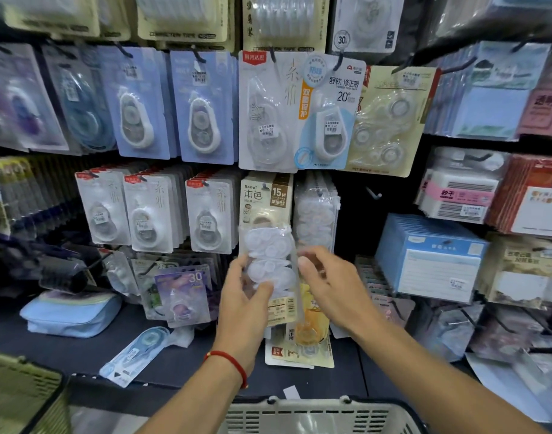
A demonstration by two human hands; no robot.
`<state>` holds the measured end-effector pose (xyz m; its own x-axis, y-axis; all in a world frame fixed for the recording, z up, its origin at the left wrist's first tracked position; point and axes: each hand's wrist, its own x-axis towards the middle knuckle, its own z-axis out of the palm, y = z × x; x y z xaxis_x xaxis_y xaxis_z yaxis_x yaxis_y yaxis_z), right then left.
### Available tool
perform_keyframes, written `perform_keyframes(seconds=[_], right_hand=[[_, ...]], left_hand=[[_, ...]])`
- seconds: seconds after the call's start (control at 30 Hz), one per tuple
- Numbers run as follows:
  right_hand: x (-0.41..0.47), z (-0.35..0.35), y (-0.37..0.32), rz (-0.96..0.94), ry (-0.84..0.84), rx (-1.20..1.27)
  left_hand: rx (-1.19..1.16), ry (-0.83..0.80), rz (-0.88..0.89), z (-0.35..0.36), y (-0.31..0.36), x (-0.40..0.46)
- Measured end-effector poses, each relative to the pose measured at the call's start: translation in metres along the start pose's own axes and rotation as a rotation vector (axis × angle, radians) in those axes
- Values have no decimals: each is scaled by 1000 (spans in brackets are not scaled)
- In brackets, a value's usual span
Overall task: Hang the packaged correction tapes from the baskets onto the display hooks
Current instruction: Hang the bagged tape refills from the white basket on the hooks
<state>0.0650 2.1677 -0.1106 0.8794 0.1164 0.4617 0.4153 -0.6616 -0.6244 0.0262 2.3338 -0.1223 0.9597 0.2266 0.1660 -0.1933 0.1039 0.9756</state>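
Head view: your left hand [246, 296] gripped the clear plastic pack of white correction tapes [270, 264], held before the beige hanging packs [265, 198]. Right hand [326, 286] fingers pinched its edge. Align the top hole with a hook tip before pushing.

You have two hands up at the display: your left hand [249, 289] and your right hand [331, 286], with one clear pack of correction tapes [270, 261] between them. Two baskets show along the bottom edge, a green basket [21, 389] at eight o'clock and a grey basket [315, 415] at six o'clock. At ten o'clock of your hands hang three front white-carded tape packs [149, 211] side by side, and one loose tape pack [136, 352] lies on the shelf at eight o'clock
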Motion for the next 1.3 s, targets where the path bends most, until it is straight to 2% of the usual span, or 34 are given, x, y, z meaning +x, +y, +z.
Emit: perform_keyframes(seconds=[0.07,0.2,0.33,0.47,0.77,0.87,0.93,1.0,1.1,1.2,1.3], right_hand=[[-10,0,-4,100,-23,285],[-12,-11,-6,168,101,554],[-4,-22,-9,255,266,566],[0,-25,-13,329,279,573],[2,-28,-15,300,313,599],[4,-29,-11,334,286,435],[0,-26,-4,297,265,139],[-4,-21,5,93,270,-159],[2,-13,16,-199,162,-408],[18,-10,29,-247,-8,-666],[24,-10,41,-239,-100,-793]], left_hand=[[-27,-62,-2,5,4,-1],[35,-170,64,13,10,-5],[130,-259,82,22,10,-13],[110,-280,87,24,11,-15],[172,-243,139,21,9,-11],[315,-275,148,19,8,-9],[532,-294,182,13,7,-7],[716,-288,266,8,6,-1],[874,-231,387,9,8,17],[950,-198,417,13,2,37],[1036,-267,405,8,-13,46]])
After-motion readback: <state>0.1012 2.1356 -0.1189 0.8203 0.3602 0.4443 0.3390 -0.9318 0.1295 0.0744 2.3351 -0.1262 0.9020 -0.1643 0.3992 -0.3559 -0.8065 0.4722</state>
